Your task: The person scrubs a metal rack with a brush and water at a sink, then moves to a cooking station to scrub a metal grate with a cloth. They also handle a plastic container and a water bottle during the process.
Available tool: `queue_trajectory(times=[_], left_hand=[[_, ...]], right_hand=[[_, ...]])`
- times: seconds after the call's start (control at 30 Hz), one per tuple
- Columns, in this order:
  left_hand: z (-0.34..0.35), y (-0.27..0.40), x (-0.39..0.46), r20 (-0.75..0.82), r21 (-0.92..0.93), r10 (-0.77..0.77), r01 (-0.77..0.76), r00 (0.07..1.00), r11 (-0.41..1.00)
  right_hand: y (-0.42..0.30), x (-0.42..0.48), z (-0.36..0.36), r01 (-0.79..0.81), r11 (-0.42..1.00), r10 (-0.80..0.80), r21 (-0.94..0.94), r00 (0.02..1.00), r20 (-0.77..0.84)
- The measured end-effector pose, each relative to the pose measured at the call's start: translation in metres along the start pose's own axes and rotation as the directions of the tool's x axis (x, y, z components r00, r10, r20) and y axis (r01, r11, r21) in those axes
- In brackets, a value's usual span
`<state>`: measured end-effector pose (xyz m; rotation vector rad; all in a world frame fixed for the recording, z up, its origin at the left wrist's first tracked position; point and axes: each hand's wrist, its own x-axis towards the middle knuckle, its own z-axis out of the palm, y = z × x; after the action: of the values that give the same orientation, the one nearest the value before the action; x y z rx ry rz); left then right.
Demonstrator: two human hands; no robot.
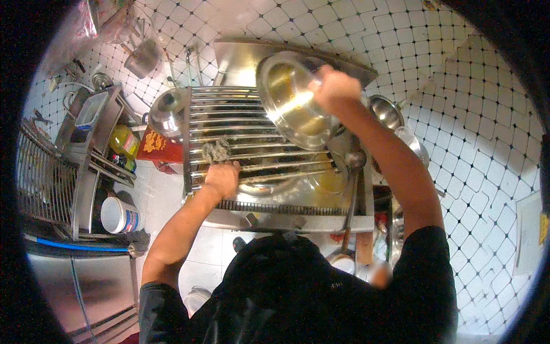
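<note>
My left hand (222, 176) rests at the lower left of a slatted metal rack (258, 128), right below a grey, shaggy scrubbing pad or rag (216, 150). Its fingertips are near the pad, but whether they grip it cannot be told. In my right hand (337, 89) is the rim of a wide stainless steel bowl (292, 103), tilted on its side over the rack's upper right part. Under the rack lies a steel cooking surface, with a round pan (328, 178) holding yellowish liquid at its lower right. A long-handled ladle (355, 161) leans across the right side.
A lidded steel pot (166, 112) and a red board with orange food pieces (157, 145) stand left of the rack. Farther left are a steel shelf, a yellow bottle (123, 139) and a white bucket (115, 215). Metal bowls (386, 111) sit behind my right forearm.
</note>
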<state>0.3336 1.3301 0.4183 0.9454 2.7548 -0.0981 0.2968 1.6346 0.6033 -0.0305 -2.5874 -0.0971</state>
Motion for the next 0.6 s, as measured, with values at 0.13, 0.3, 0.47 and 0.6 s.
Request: queue_trajectory(times=[0.13,0.3,0.47,0.6], left_hand=[[-0.007,0.007,0.002,-0.015,0.021,0.011,-0.011,1.0,1.0],[-0.026,0.011,-0.011,0.007,0.045,0.017,-0.017,1.0,0.999],[-0.014,0.02,0.008,-0.118,-0.021,0.093,-0.096,0.989,0.995],[-0.007,-0.006,-0.025,-0.083,0.013,-0.033,0.034,0.996,0.999]], right_hand=[[0.112,-0.013,0.02,-0.078,0.996,0.079,-0.044,0.997,0.02],[0.197,-0.053,0.054,-0.905,0.301,0.706,0.301,0.424,0.567],[0.362,-0.133,0.142,-0.84,0.454,0.69,0.298,0.543,0.479],[0.285,-0.108,0.186,-0.885,-0.068,0.668,0.461,0.303,0.679]])
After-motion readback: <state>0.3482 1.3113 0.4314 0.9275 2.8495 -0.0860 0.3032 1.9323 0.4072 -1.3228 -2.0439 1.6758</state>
